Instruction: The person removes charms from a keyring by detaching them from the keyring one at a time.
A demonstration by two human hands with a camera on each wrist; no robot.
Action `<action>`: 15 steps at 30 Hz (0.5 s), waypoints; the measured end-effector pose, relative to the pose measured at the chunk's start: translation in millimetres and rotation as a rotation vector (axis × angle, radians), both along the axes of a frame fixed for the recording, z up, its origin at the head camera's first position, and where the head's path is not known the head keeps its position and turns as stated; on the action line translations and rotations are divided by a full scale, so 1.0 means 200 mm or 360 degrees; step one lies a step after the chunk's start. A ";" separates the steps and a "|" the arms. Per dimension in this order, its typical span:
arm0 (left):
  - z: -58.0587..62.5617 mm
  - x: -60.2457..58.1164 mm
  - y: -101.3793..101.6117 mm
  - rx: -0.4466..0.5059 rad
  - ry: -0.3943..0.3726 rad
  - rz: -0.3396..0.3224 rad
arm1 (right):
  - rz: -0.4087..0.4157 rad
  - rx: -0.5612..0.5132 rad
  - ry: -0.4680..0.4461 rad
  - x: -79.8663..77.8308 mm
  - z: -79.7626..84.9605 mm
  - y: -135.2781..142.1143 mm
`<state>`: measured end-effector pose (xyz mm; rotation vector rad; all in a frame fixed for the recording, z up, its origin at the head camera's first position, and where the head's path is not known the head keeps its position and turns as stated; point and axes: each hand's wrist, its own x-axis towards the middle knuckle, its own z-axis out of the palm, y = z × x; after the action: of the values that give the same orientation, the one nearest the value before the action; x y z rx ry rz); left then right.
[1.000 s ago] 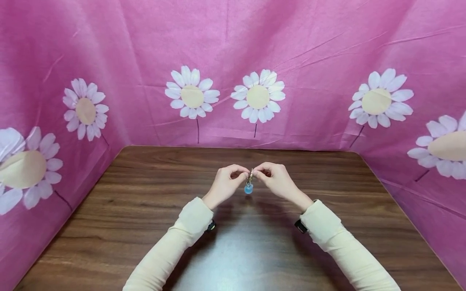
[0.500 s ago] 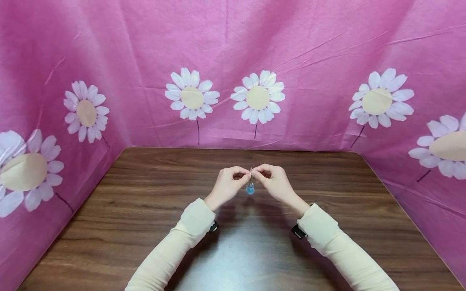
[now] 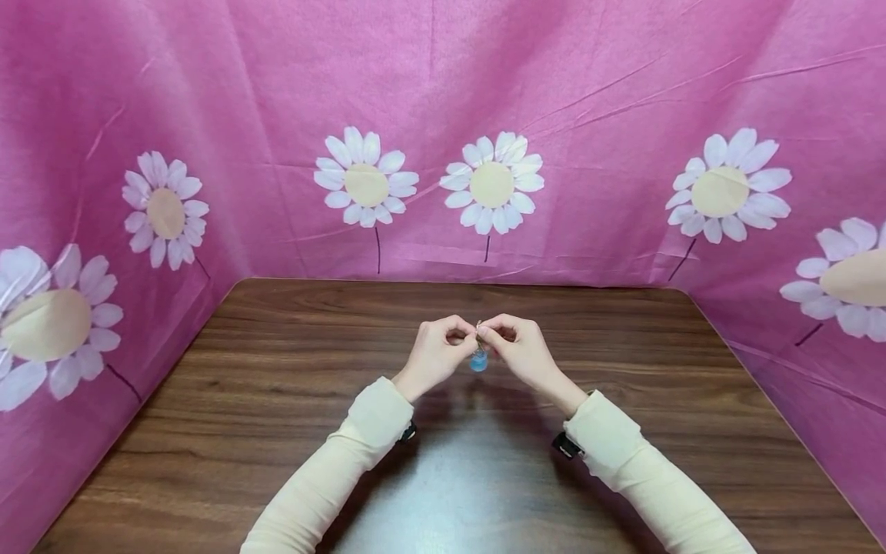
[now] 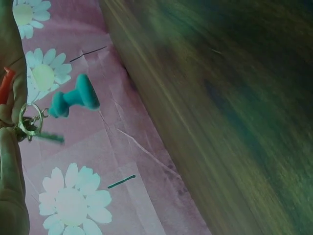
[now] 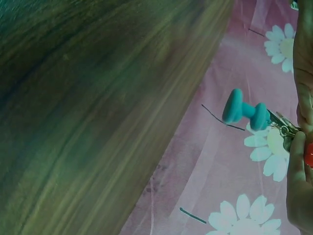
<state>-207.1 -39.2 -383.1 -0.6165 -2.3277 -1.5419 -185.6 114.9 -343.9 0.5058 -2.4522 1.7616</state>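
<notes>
A blue-green spool-shaped charm (image 3: 478, 362), with two rounded ends and a narrow neck, hangs below both hands, above the table. Gold-coloured metal rings and links (image 4: 31, 120) join it to what the fingers hold. My left hand (image 3: 434, 358) pinches this keychain's metal part between thumb and index finger. From the other side, my right hand (image 3: 521, 354) pinches it too, fingertips almost touching the left ones. A small orange-red piece (image 4: 6, 86) shows at the hands in the left wrist view; its kind is unclear. Fingers hide much of the metal.
The brown wood-grain table (image 3: 208, 431) spreads beneath both forearms. Pink cloth (image 3: 588, 92) printed with white daisies stands behind it and at both sides. Black wrist devices (image 3: 567, 445) sit under the pale sleeves.
Both hands stay pinched at the metal part and have come slightly closer together, shifting a little. The charm has moved slightly to the right and turned.
</notes>
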 end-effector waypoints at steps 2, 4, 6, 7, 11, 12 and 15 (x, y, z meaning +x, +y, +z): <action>0.00 0.00 0.01 -0.0004 -0.0013 0.0036 | 0.0014 -0.0050 -0.0020 -0.01 -0.01 0.00; 0.00 0.01 0.01 -0.0010 -0.0032 0.0072 | 0.0023 -0.0086 -0.0035 -0.01 -0.02 0.01; 0.00 0.01 0.02 -0.0009 -0.0059 0.0100 | 0.0029 -0.0110 -0.0043 -0.01 -0.02 0.01; 0.00 0.02 0.02 -0.0001 -0.0073 0.0109 | 0.0032 -0.0110 -0.0037 -0.01 -0.02 0.01; 0.01 0.02 0.03 0.0069 -0.0141 0.0123 | 0.0053 -0.0101 -0.0004 -0.02 -0.03 0.01; 0.01 0.02 0.03 0.0090 -0.0157 0.0122 | 0.0059 -0.0097 0.0009 -0.02 -0.02 0.02; 0.02 0.02 0.04 0.0126 -0.0196 0.0121 | 0.0072 -0.0084 0.0045 -0.02 -0.02 0.02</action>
<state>-203.9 -31.9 -379.9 -0.4201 -2.3352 -1.6711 -189.6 118.5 -348.1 0.5820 -2.3867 1.8180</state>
